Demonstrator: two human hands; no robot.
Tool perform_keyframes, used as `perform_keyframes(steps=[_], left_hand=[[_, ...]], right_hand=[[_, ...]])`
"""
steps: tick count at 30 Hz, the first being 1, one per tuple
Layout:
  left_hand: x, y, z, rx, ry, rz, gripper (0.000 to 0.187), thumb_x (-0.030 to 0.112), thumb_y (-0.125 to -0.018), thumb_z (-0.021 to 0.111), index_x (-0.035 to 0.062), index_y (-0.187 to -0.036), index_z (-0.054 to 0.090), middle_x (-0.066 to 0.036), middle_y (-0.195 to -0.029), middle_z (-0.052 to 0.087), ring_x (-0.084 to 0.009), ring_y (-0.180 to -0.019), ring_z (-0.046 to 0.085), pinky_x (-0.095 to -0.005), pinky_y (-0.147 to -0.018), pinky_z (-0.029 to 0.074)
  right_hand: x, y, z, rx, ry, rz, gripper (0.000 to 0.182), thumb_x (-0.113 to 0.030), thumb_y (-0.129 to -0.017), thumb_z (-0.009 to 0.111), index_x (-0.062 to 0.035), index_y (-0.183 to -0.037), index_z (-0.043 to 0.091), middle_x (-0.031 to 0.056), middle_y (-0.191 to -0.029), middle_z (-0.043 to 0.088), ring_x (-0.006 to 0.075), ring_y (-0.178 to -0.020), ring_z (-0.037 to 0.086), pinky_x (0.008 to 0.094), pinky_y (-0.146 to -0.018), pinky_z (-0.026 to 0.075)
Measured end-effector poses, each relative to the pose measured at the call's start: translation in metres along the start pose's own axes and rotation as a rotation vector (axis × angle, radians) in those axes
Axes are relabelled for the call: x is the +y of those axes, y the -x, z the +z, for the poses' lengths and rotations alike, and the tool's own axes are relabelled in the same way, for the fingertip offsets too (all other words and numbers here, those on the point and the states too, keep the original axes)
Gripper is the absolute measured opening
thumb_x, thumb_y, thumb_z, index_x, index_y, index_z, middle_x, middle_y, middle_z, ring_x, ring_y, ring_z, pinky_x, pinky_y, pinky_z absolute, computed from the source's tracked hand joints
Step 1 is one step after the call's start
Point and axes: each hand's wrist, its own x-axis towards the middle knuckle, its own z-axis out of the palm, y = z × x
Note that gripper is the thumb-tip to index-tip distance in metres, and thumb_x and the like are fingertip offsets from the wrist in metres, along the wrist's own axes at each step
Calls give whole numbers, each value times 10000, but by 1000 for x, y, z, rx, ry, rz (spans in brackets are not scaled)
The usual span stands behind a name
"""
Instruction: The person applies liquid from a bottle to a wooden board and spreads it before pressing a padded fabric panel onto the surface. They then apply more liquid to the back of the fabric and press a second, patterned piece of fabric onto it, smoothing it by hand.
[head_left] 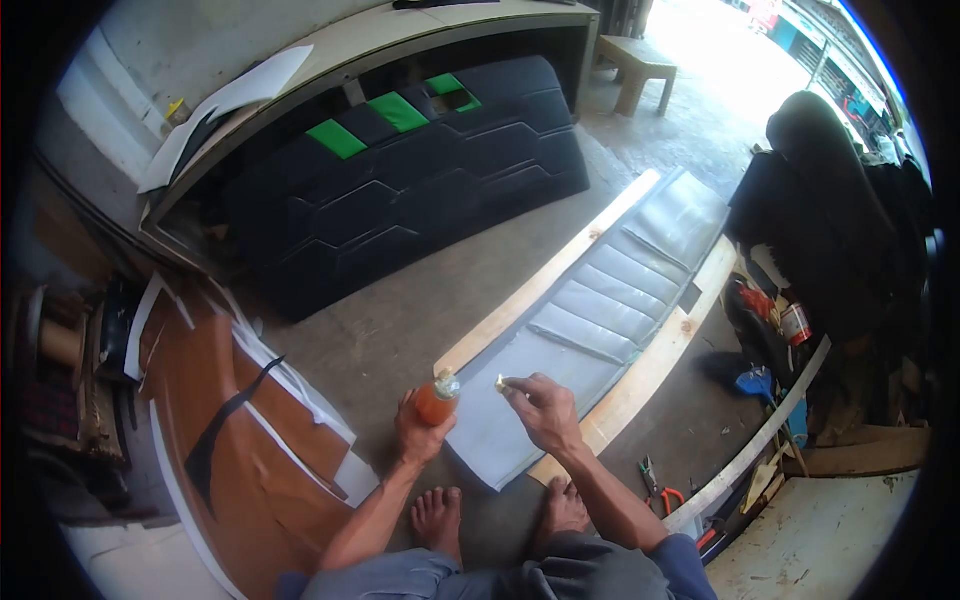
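My left hand point(418, 436) is wrapped round a small bottle of orange liquid point(434, 405), held upright with its neck upward. My right hand point(545, 412) pinches a small pale yellow piece point(500, 381) between thumb and fingertips, a little to the right of the bottle's neck. The piece is too small to name surely. Below both hands lies a long grey padded panel point(530, 375) with ribbed seams, flanked by two light wooden boards point(560, 285). My bare feet stand at its near end.
A black seat cushion with green patches point(430, 190) leans against a bench point(380, 45). Brown upholstery sheets point(270, 440) lie at left. Pliers point(660, 492), a blue tool point(755, 382) and a metal strip point(770, 440) lie at right, near a black seat point(820, 200). A stool point(637, 62) stands behind.
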Motion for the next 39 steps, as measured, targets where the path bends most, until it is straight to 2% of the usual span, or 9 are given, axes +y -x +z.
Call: perform_keyframes(steps=[5,10,17,21,24,26,31,35,39], left_hand=[[7,0,0,29,-173,103,592,263,-676,862,35,-1163,616,-152,-1113,642,-335,-1048,637,-432,-923,508],[8,0,4,13,-356,227,616,242,-637,883,22,-1145,612,-201,-1091,631,-412,-1062,595,-488,-931,497],[10,3,5,84,-283,328,452,158,-639,855,54,-1014,627,-167,-956,611,-422,-939,567,-521,-845,465],[-11,-5,-1,77,-42,60,423,175,-695,820,21,-1051,652,-184,-1058,661,-386,-1009,630,-487,-889,498],[35,-5,-8,6,168,-66,399,163,-726,784,20,-1076,656,-98,-942,705,-235,-833,690,-364,-781,544],[11,-5,-4,67,170,19,376,151,-733,775,11,-1060,651,-84,-899,700,-214,-793,683,-346,-747,544],[45,3,-7,4,227,-46,332,118,-744,758,-7,-1027,640,-62,-834,687,-186,-735,673,-320,-695,541],[14,-6,-8,-76,190,-83,400,122,-756,764,5,-1113,627,-52,-904,682,-172,-802,663,-318,-755,536],[23,-5,-11,-6,198,6,352,93,-755,756,12,-1080,647,-41,-902,676,-159,-789,658,-316,-734,531]], right_hand=[[-48,-14,-2,-4,23,-171,214,-168,-884,686,-77,-1061,762,132,-796,655,290,-667,649,380,-623,518],[-46,-20,13,-11,102,-211,218,-165,-864,694,-88,-1057,762,119,-809,658,294,-686,665,391,-635,533],[-58,-3,15,-11,144,-321,188,-80,-836,695,-68,-1014,754,112,-796,641,299,-659,653,385,-608,520],[-37,-4,-5,-630,-432,-240,226,-118,-898,691,-38,-1103,745,128,-862,684,216,-792,668,349,-741,525],[55,-28,-12,-56,-253,143,224,-187,-945,645,-51,-1074,767,180,-1004,739,262,-916,718,323,-825,537],[104,-48,-30,227,266,357,332,-357,-927,617,-97,-1053,782,212,-930,735,366,-860,723,442,-797,559],[134,1,27,137,423,103,290,-307,-898,609,-48,-818,714,200,-844,696,424,-773,675,510,-734,547],[83,96,98,-503,308,-120,172,-238,-879,633,-98,-939,711,129,-949,675,348,-876,699,460,-743,573],[97,47,31,87,233,52,209,-250,-903,634,-91,-984,743,156,-907,678,364,-826,684,456,-742,556]])
